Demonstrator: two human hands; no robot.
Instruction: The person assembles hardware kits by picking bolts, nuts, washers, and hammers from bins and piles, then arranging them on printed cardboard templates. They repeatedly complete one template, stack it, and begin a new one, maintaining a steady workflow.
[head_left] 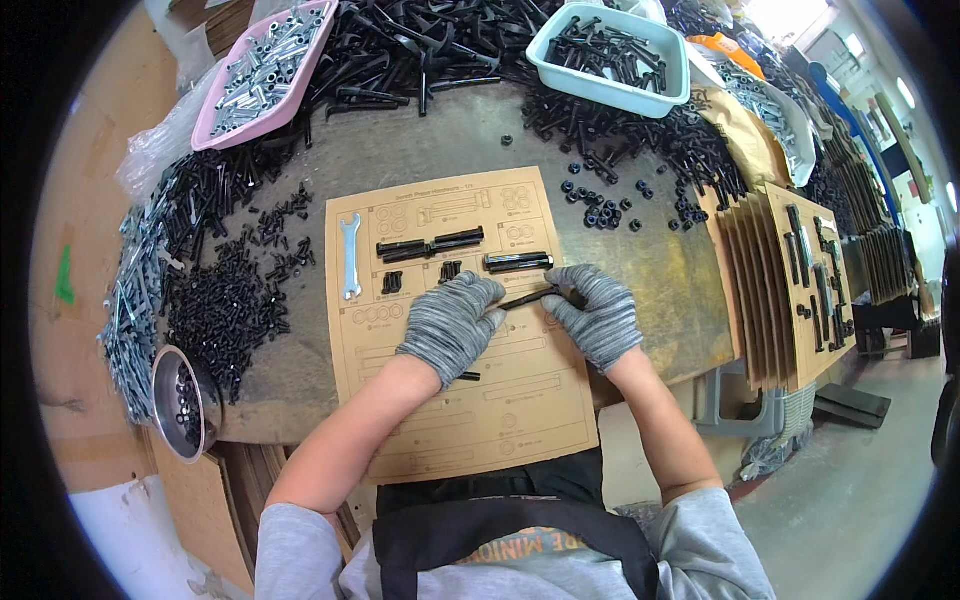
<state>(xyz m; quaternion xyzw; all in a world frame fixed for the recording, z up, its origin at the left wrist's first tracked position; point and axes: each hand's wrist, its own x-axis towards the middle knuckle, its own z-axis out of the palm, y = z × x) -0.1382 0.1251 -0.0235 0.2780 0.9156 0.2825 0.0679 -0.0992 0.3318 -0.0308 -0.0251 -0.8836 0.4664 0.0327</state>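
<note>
My left hand [450, 325] and my right hand [597, 315], both in grey striped gloves, are closed on a long black bolt [524, 298]. It spans the gap between my fingertips, above a brown cardboard sheet [480, 425] printed with part outlines. My fingers hide both its ends. On the sheet lie a silver open-end wrench [350, 256], long black bolts [430, 245], a second group of black bolts [517, 262] just above my hands, and short black screws [393, 282]. Another black rod [468, 376] pokes out beside my left wrist.
Loose black nuts [600, 205] lie right of the sheet. A pink tray [210, 118] of silver sleeves and a pale blue tray [612, 92] of black bolts stand behind. Small black screws [230, 300] and a metal bowl [180, 405] are left; filled cardboard sheets [765, 300] stand right.
</note>
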